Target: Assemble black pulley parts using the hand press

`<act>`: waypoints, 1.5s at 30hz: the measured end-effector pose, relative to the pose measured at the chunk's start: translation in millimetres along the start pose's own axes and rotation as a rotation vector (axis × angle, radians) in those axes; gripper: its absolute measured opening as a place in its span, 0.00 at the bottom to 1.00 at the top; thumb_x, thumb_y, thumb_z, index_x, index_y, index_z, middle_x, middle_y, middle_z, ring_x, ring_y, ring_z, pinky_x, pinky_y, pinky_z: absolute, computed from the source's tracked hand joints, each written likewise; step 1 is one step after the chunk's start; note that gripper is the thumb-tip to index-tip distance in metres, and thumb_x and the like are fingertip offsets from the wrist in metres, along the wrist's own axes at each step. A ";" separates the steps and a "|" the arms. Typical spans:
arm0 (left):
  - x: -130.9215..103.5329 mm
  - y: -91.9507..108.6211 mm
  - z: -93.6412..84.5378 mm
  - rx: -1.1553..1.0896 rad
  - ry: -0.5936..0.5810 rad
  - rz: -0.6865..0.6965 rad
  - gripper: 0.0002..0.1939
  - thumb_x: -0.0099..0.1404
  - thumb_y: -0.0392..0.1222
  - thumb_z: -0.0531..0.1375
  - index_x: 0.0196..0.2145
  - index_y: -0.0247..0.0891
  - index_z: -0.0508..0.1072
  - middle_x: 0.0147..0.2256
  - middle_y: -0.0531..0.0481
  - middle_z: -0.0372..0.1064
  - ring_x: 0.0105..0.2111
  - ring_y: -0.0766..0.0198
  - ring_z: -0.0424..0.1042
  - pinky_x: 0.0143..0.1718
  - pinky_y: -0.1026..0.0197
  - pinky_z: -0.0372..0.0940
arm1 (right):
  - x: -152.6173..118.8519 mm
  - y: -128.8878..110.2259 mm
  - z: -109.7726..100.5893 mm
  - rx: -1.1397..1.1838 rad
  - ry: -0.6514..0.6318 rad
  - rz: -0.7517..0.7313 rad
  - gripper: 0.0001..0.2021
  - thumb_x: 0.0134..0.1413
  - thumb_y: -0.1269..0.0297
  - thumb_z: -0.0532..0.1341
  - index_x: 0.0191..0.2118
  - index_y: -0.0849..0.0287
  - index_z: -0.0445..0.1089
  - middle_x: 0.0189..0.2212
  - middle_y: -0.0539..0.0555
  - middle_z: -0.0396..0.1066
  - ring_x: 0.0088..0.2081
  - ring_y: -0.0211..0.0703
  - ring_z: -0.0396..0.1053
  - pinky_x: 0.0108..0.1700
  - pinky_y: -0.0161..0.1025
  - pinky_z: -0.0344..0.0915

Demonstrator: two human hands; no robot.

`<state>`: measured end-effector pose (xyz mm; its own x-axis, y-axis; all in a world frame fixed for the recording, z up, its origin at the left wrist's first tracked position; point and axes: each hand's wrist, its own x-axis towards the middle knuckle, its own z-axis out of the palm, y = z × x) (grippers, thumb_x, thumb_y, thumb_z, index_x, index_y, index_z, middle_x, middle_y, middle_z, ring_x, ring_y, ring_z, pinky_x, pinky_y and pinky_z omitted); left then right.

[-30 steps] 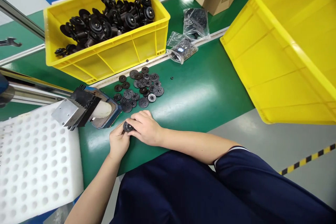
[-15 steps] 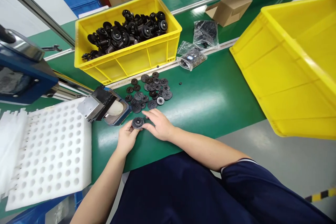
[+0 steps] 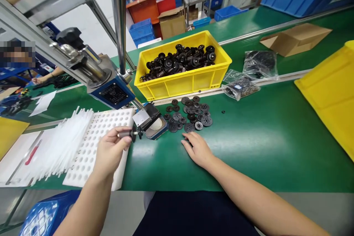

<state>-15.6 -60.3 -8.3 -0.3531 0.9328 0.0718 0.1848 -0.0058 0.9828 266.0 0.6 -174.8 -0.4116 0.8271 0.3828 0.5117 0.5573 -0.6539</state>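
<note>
- Over the R edge of the white foam tray point(image 3: 122, 171), near the press block point(image 3: 141, 118): dark shaft part point(image 3: 134, 135), raised in L hand point(image 3: 109, 151); axis approx. horiz., disc end pointing R.
- Matl. (judged): rigid; prob. light enough for one hand. Cyl. body looks smooth, so may slip or twist under a weak pinch.
- Hold pt.: cyl. body, thumb opp. fingers. Keep pressure off disc rims and thin exposed shaft; rims prob. the easiest area to chip.
- L grip: clamped on cyl. body btwn thumb and fingers; discs and shaft tip project clear. Far-side finger contact: hidden.
- R hand point(image 3: 197, 149): nothing visible in it; fingers loosely bent, thumb apart from index. Posn.: low over green bench point(image 3: 249, 147), just beside loose discs point(image 3: 206, 121). Contact w/ bench or discs: can't tell.
</note>
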 end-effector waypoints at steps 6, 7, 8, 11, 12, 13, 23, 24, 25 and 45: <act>41.8 18.7 1.8 -0.056 0.113 0.091 0.18 0.48 0.43 0.73 0.37 0.35 0.79 0.31 0.50 0.74 0.22 0.72 0.63 0.23 0.67 0.60 | -0.1 2.5 1.2 -0.006 0.033 -0.032 0.13 0.66 0.61 0.55 0.50 0.62 0.69 0.40 0.61 0.71 0.41 0.49 0.70 0.44 0.49 0.72; 45.6 20.1 5.1 -0.040 0.121 0.106 0.18 0.48 0.43 0.74 0.37 0.35 0.79 0.33 0.49 0.75 0.25 0.71 0.66 0.26 0.66 0.63 | 0.0 2.8 1.4 -0.003 0.036 -0.035 0.13 0.66 0.61 0.55 0.49 0.62 0.69 0.39 0.60 0.71 0.41 0.49 0.70 0.44 0.49 0.72; 48.5 21.3 8.3 -0.022 0.125 0.123 0.19 0.47 0.43 0.74 0.37 0.35 0.79 0.34 0.49 0.76 0.28 0.68 0.69 0.30 0.64 0.67 | 0.0 2.9 1.4 -0.001 0.038 -0.038 0.13 0.66 0.62 0.55 0.49 0.62 0.70 0.39 0.60 0.71 0.41 0.49 0.70 0.44 0.49 0.72; 53.5 24.5 17.0 0.038 0.089 0.162 0.21 0.47 0.45 0.74 0.38 0.35 0.79 0.38 0.47 0.77 0.36 0.61 0.74 0.41 0.58 0.71 | 0.3 2.6 0.5 -0.001 0.047 -0.046 0.12 0.65 0.63 0.56 0.48 0.63 0.70 0.38 0.60 0.71 0.40 0.49 0.70 0.43 0.49 0.72; 54.4 25.6 19.2 0.064 0.061 0.164 0.21 0.48 0.46 0.74 0.38 0.35 0.79 0.38 0.46 0.78 0.37 0.60 0.75 0.43 0.56 0.71 | 0.2 2.4 0.3 0.000 0.053 -0.049 0.12 0.65 0.63 0.56 0.48 0.62 0.70 0.38 0.60 0.71 0.40 0.49 0.70 0.43 0.49 0.72; 55.1 26.8 21.0 0.093 0.034 0.166 0.21 0.49 0.47 0.74 0.39 0.34 0.79 0.39 0.46 0.78 0.38 0.59 0.75 0.44 0.55 0.71 | 0.0 2.4 0.2 0.004 0.059 -0.052 0.11 0.65 0.64 0.56 0.48 0.62 0.70 0.38 0.60 0.72 0.40 0.48 0.70 0.43 0.49 0.72; 60.6 23.1 23.2 0.096 -0.065 0.128 0.22 0.52 0.49 0.72 0.40 0.32 0.79 0.40 0.41 0.80 0.42 0.52 0.78 0.49 0.50 0.71 | 36.1 -32.1 -40.2 0.177 0.199 -0.177 0.10 0.65 0.68 0.56 0.46 0.58 0.73 0.37 0.57 0.74 0.39 0.44 0.73 0.42 0.43 0.72; 60.8 22.1 22.7 0.106 -0.070 0.131 0.22 0.53 0.50 0.71 0.41 0.32 0.79 0.40 0.41 0.80 0.42 0.51 0.78 0.49 0.50 0.71 | 48.5 -44.7 -55.0 0.203 0.233 -0.203 0.09 0.64 0.68 0.57 0.46 0.58 0.73 0.37 0.57 0.74 0.39 0.43 0.73 0.42 0.43 0.72; 60.8 21.5 22.2 0.123 -0.075 0.136 0.22 0.53 0.50 0.71 0.42 0.33 0.79 0.41 0.41 0.80 0.43 0.51 0.78 0.49 0.50 0.71 | 62.3 -58.8 -71.1 0.222 0.271 -0.233 0.09 0.63 0.68 0.58 0.45 0.58 0.74 0.37 0.56 0.74 0.39 0.43 0.73 0.43 0.43 0.72; 61.3 20.5 21.0 0.172 -0.130 0.152 0.19 0.57 0.48 0.67 0.43 0.35 0.80 0.42 0.44 0.80 0.42 0.50 0.78 0.47 0.51 0.70 | 188.4 -222.3 -202.4 0.840 0.474 -0.579 0.11 0.67 0.56 0.56 0.44 0.59 0.64 0.32 0.52 0.66 0.35 0.41 0.72 0.32 0.39 0.69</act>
<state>-14.2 4.3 12.7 -0.1909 0.9644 0.1832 0.3839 -0.0984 0.9181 227.4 47.5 174.8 -0.0021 0.5041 0.8637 -0.4077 0.7882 -0.4610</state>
